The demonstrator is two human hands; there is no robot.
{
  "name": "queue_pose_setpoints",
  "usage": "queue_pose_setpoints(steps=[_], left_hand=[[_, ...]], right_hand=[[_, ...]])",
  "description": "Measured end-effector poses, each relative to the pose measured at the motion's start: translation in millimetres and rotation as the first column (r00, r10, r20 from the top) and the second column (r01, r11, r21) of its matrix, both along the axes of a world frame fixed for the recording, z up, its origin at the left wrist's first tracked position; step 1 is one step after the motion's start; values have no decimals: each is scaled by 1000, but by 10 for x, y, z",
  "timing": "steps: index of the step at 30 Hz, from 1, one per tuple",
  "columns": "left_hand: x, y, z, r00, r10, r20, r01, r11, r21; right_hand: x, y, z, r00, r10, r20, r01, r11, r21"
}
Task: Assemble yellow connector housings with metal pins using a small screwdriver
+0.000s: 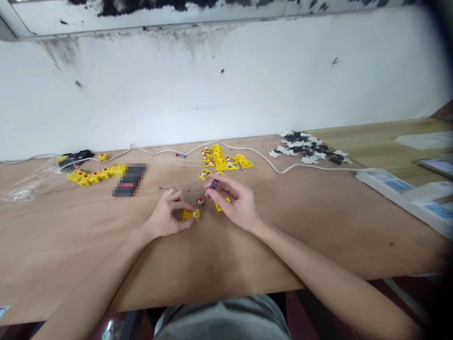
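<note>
My left hand (169,215) rests on the wooden table (71,245) with its fingers closed around a small yellow block (191,215). My right hand (233,198) hovers just to the right and pinches a small purple piece (214,184) between thumb and fingertips. A tiny red and white part (200,201) lies on the table between the two hands. Another yellow piece (219,206) lies partly hidden under my right hand.
A cluster of yellow blocks (223,158) sits behind the hands, a row of yellow blocks (92,176) at the left near a clear plastic bag (26,186). Black and white parts (308,147) are piled at back right. A white cable (283,169) runs to a power strip (389,186).
</note>
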State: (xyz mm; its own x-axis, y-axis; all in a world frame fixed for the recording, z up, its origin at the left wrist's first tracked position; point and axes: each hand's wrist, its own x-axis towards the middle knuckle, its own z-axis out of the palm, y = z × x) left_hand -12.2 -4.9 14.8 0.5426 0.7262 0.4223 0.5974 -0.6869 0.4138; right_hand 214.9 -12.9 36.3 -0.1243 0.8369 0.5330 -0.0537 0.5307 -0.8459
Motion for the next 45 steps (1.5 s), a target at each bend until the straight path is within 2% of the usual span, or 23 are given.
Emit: queue_pose_setpoints(steps=[5,11,20,28,45], left_hand=[[28,64,-48,1000,-6,13,7,1000,-31],[75,86,-59,997,-66,31,68,995,-71],[77,57,-40,997,-62,55,71,981,-182],[71,81,-70,996,-57,73,72,972,-226],[52,97,-120,992,-72,101,92,974,-208]], right_hand=[[-62,-13,-18,1000,2,-16,-2,1000,23],[-106,2,-78,1000,-26,-4,26,996,90],[-122,29,-144,997,-41,72,32,992,125],[-134,36,-151,996,-40,76,25,981,195],[-119,51,-97,984,16,176,-60,966,251]])
